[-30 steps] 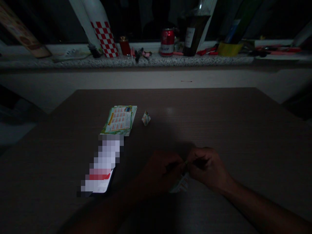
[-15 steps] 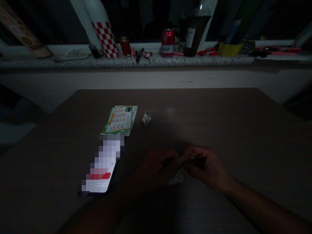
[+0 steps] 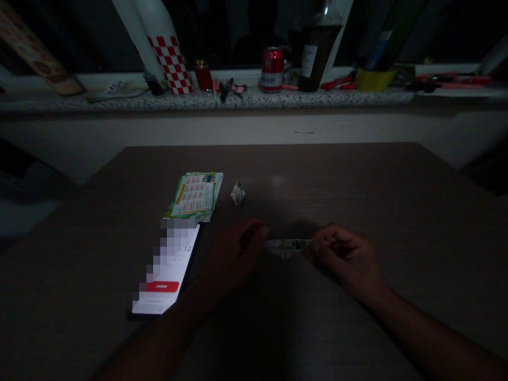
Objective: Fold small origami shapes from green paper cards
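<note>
The scene is dim. Both hands pinch a narrow folded strip of printed paper (image 3: 288, 245) stretched between them just above the brown table (image 3: 357, 174). My left hand (image 3: 234, 254) grips its left end with thumb and fingers closed. My right hand (image 3: 345, 259) grips its right end, fingers curled. A small folded paper piece (image 3: 237, 192) lies farther back on the table. A stack of green printed cards (image 3: 196, 196) lies to its left. A lit phone (image 3: 169, 272) lies left of my left hand.
Behind the table runs a stone windowsill (image 3: 238, 98) with a red can (image 3: 272, 69), a dark bottle (image 3: 313, 53), a red-and-white checked container (image 3: 170, 61), a small red jar (image 3: 203, 74) and scattered small items. The table's far edge is near the wall.
The hands were close together, working the paper near the table's front. They have moved apart and farther from me, pulling the paper out into a flat strip between them.
</note>
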`<action>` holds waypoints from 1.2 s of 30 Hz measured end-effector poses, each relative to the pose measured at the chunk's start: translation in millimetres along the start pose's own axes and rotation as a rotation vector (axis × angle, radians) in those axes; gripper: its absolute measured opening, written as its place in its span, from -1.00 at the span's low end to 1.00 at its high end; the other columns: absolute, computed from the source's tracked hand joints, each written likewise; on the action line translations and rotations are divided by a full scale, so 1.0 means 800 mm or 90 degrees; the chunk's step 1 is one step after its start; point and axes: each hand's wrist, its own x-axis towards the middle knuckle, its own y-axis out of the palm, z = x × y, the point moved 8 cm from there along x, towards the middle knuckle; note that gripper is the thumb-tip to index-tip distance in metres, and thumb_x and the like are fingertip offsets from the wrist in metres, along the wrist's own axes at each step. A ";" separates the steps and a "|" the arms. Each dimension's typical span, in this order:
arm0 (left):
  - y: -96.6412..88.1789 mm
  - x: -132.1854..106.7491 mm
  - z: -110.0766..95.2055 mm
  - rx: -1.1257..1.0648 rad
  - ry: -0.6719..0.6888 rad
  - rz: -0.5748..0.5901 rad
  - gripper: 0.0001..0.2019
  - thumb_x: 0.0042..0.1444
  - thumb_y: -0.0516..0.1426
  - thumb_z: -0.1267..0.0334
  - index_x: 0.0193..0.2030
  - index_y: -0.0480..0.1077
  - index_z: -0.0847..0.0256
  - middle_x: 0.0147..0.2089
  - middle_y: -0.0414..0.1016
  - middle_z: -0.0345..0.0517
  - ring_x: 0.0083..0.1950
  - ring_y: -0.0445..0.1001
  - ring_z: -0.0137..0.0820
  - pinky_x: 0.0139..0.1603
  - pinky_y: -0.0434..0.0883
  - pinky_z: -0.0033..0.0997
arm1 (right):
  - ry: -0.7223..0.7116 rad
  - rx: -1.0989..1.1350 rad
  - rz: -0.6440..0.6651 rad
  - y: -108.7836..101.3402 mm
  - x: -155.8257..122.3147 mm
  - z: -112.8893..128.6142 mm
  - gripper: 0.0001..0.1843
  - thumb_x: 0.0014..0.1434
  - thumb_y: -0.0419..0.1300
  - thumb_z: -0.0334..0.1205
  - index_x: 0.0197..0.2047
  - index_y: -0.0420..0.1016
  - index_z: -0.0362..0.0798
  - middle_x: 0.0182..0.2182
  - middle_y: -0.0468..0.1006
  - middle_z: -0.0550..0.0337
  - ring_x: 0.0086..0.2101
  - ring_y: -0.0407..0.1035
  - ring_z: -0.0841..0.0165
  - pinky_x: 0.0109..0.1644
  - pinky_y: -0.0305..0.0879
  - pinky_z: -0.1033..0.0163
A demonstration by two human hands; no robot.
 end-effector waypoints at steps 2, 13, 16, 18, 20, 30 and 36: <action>-0.005 0.000 0.006 -0.006 -0.026 -0.017 -0.69 0.24 0.01 0.06 -0.14 0.46 0.20 -0.24 0.54 -0.14 -0.22 0.47 -0.34 -0.26 0.35 -0.42 | -0.036 -0.045 -0.026 -0.006 -0.001 0.006 -0.89 0.06 0.23 -0.26 -0.48 0.43 -0.07 -0.62 0.47 0.24 -0.60 0.32 0.46 -0.56 0.24 0.38; -0.004 -0.006 0.000 -0.092 -0.063 -0.066 -0.84 0.17 0.10 0.19 -0.28 0.46 0.20 -0.37 0.52 -0.20 -0.31 0.47 -0.39 -0.32 0.37 -0.48 | -0.127 -0.144 -0.051 -0.012 0.002 0.017 -0.96 0.03 0.24 -0.31 -0.45 0.46 -0.04 -0.57 0.52 0.24 -0.55 0.40 0.42 -0.49 0.34 0.36; 0.000 -0.007 -0.001 -0.073 -0.052 -0.075 -0.86 0.17 0.10 0.22 -0.26 0.46 0.20 -0.34 0.53 -0.19 -0.29 0.47 -0.39 -0.29 0.37 -0.47 | -0.117 -0.134 -0.055 -0.012 0.003 0.015 -0.98 0.04 0.26 -0.31 -0.41 0.48 -0.04 -0.54 0.54 0.24 -0.51 0.43 0.42 -0.44 0.37 0.37; 0.002 -0.009 -0.001 -0.063 -0.041 -0.078 -0.86 0.18 0.10 0.23 -0.23 0.46 0.19 -0.32 0.53 -0.19 -0.28 0.47 -0.40 -0.26 0.37 -0.46 | -0.099 -0.125 -0.056 -0.013 0.004 0.012 -0.97 0.06 0.26 -0.29 -0.39 0.48 -0.04 -0.53 0.55 0.25 -0.50 0.45 0.42 -0.42 0.39 0.37; 0.004 -0.010 0.000 -0.058 -0.031 -0.077 -0.86 0.18 0.09 0.23 -0.23 0.45 0.19 -0.31 0.53 -0.19 -0.28 0.47 -0.41 -0.24 0.38 -0.46 | -0.083 -0.121 -0.054 -0.013 0.004 0.010 -0.97 0.08 0.27 -0.28 -0.38 0.49 -0.03 -0.52 0.57 0.25 -0.49 0.46 0.42 -0.40 0.41 0.37; 0.010 -0.010 -0.002 -0.037 -0.003 -0.075 -0.88 0.16 0.12 0.25 -0.21 0.44 0.18 -0.26 0.55 -0.17 -0.22 0.49 -0.38 -0.21 0.40 -0.42 | -0.084 -0.127 -0.039 -0.012 0.003 0.008 -0.97 0.08 0.26 -0.30 -0.34 0.52 -0.05 -0.46 0.59 0.21 -0.45 0.48 0.40 -0.36 0.43 0.35; 0.011 -0.011 -0.004 -0.030 0.038 -0.086 -0.90 0.12 0.15 0.28 -0.22 0.43 0.16 -0.28 0.52 -0.21 -0.26 0.48 -0.42 -0.25 0.38 -0.45 | -0.106 -0.130 -0.048 -0.013 0.004 0.008 -0.96 0.07 0.26 -0.30 -0.34 0.52 -0.05 -0.45 0.59 0.21 -0.45 0.48 0.40 -0.36 0.43 0.35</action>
